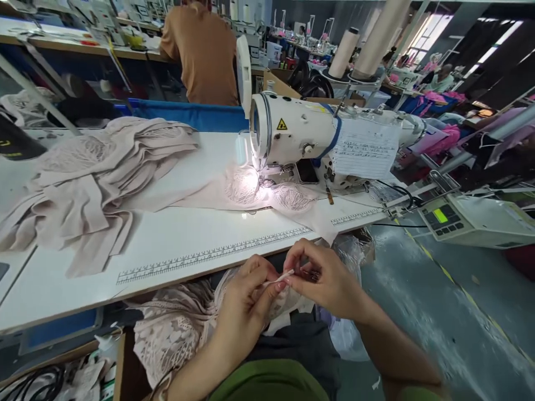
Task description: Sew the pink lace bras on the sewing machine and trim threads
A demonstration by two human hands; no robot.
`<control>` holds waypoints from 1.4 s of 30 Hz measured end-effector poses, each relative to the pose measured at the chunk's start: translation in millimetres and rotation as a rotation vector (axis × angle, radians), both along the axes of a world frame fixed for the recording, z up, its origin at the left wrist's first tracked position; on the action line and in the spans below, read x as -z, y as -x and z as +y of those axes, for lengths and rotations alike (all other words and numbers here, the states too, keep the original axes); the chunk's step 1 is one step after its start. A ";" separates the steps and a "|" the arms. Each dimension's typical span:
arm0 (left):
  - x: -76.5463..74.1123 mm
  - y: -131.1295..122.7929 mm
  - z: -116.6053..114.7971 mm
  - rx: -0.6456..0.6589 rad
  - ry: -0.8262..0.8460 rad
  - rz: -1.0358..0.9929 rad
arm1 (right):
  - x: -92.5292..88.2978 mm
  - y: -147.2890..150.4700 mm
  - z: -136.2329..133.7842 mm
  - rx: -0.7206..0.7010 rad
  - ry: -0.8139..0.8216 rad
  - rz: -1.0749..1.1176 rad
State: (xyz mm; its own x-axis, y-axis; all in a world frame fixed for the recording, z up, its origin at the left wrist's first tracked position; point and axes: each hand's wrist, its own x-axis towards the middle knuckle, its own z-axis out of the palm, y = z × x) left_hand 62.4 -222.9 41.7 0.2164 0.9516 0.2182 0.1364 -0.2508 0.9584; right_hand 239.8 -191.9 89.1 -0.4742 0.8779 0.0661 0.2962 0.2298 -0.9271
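Over my lap, just below the table's front edge, my left hand [248, 298] and my right hand [324, 275] meet. Both are closed, pinching a narrow edge of pale pink lace fabric [288, 274] between thumbs and fingers. More lace fabric [175, 334] hangs below my left hand across my lap. On the table, a pale pink lace bra piece [292, 197] lies under the lit needle area of a white sewing machine [301, 125]. Its right end drapes over the table edge near my right hand.
A pile of pale pink fabric pieces [108, 172] lies on the table's left. A printed ruler [217, 253] runs along the front edge. A control box [463, 220] sits right. Thread cones [345, 53] stand behind the machine. A person in brown [204, 50] sits ahead.
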 end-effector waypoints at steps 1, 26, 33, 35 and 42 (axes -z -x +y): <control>1.5 -0.4 0.8 -0.010 -0.010 -0.004 | 1.3 -2.0 0.6 0.013 0.000 0.011; 11.1 -4.5 13.5 -0.114 0.288 -0.144 | 26.9 -13.6 1.6 0.085 -0.149 -0.017; 12.4 -5.2 11.8 -0.145 0.313 -0.123 | 31.2 -7.4 0.6 0.148 -0.099 -0.016; 11.9 -5.7 11.7 -0.148 0.335 -0.146 | 33.3 -6.9 -0.3 0.171 -0.091 -0.006; 8.1 -5.5 13.9 -0.145 0.389 -0.212 | 32.6 -16.0 6.2 0.092 -0.103 0.021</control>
